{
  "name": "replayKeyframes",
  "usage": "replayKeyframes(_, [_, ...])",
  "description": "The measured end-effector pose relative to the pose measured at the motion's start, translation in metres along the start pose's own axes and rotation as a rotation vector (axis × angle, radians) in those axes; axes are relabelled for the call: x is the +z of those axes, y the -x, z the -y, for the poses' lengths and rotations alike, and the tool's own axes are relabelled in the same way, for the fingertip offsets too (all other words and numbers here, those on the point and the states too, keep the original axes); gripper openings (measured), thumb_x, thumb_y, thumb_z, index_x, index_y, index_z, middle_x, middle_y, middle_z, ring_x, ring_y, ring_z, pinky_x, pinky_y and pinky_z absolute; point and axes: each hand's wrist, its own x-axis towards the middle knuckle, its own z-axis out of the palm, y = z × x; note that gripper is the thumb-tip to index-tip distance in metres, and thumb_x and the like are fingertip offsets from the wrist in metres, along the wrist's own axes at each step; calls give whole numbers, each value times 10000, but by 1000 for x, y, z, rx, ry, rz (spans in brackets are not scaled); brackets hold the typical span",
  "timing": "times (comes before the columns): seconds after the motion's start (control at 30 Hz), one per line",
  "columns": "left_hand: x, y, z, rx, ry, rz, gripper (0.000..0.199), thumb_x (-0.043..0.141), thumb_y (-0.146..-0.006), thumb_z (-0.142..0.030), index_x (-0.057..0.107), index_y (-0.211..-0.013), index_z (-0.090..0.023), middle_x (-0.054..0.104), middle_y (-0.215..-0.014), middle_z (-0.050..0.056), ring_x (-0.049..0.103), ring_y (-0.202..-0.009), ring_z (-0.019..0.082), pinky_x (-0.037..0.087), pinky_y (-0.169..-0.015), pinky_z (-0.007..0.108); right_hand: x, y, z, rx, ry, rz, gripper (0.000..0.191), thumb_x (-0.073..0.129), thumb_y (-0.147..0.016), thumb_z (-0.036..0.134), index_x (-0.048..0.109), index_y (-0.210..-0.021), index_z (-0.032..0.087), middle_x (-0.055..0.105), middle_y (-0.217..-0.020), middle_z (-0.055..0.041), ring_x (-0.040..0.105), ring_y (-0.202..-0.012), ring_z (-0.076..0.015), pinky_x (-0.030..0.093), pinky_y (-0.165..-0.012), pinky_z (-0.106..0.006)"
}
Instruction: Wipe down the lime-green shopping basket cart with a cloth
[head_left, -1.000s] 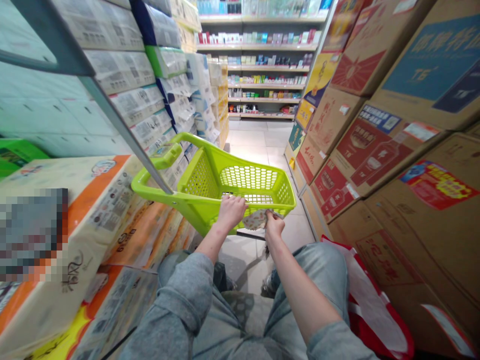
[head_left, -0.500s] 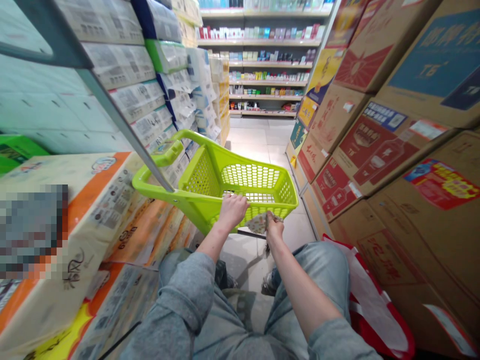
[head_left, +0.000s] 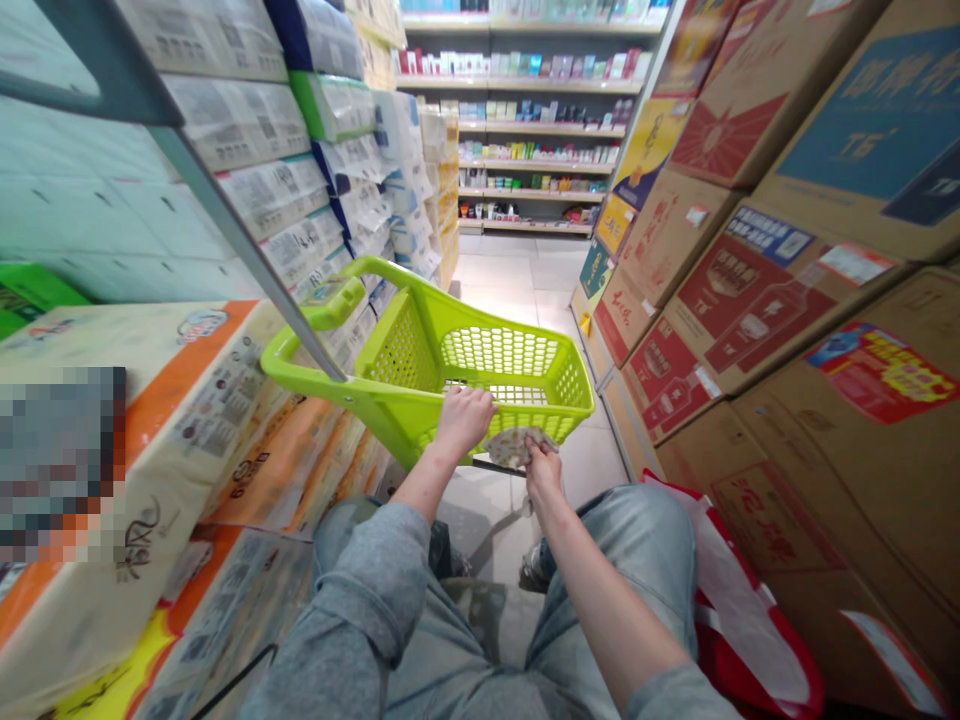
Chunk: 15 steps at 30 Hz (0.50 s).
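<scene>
A lime-green plastic shopping basket with perforated sides and a long grey pull handle stands in front of me, with nothing visible inside it. My left hand is closed over the near rim, fingers curled inward. Just below and to the right, my right hand pinches a crumpled, pale patterned cloth. The cloth lies against the outer near side of the basket, below its rim. My right fingertips are partly covered by the cloth's folds.
Stacked cardboard cartons line the right side. On the left are piled tissue packs, and a red-and-white bag stands by my right knee. Shelves of small boxed goods cross the aisle's far end, beyond the tiled floor.
My right hand has moved slightly down and left along the basket's side with the cloth. My left hand keeps its hold on the rim.
</scene>
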Motion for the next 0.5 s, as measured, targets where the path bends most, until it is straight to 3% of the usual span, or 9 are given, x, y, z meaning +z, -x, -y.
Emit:
replayKeyframes(0.1, [1, 1, 0, 0, 6, -8, 220, 429, -897, -303, 587, -834, -162, 652, -831, 87, 577, -854, 226, 316, -776, 375, 18, 10, 2, 58, -41, 45, 334, 725, -527, 354, 648, -780, 150, 673, -702, -10, 582, -573, -130, 483, -526, -251])
replayKeyframes(0.2, [1, 1, -1, -3, 3, -14, 219, 435, -894, -304, 588, -830, -161, 651, -831, 86, 575, -856, 227, 317, -781, 377, 28, 14, 2, 7, -19, -7, 309, 717, -536, 374, 629, -727, 149, 659, -676, -8, 563, -577, -121, 463, -512, -231])
replayKeyframes(0.5, [-2, 3, -2, -11, 20, 9, 218, 436, -895, -308, 584, -837, -159, 652, -841, 89, 570, -866, 224, 316, -784, 377, 31, 5, 6, -18, 35, -160, 318, 705, -581, 437, 584, -661, 154, 619, -583, 4, 549, -549, -120, 471, -519, -239])
